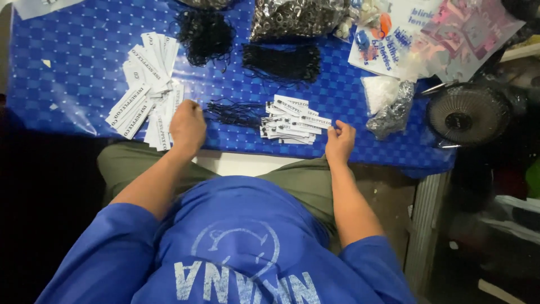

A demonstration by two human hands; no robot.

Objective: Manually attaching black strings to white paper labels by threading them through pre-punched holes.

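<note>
My left hand (187,126) rests on the blue checked table cover (73,73), fingers curled over the edge of a loose spread of white paper tags (147,84). My right hand (340,141) is pinched at the right end of a smaller stack of strung white tags (292,120) near the table's front edge. A small bundle of black strings (233,111) lies between my hands, just left of that stack.
Two larger bundles of black cord (205,35) (281,61) lie further back. A bag of small metal eyelets (295,18) sits at the far edge. Clear plastic bags (388,101) and printed packets (394,39) lie right. A small black fan (467,115) stands beside the table.
</note>
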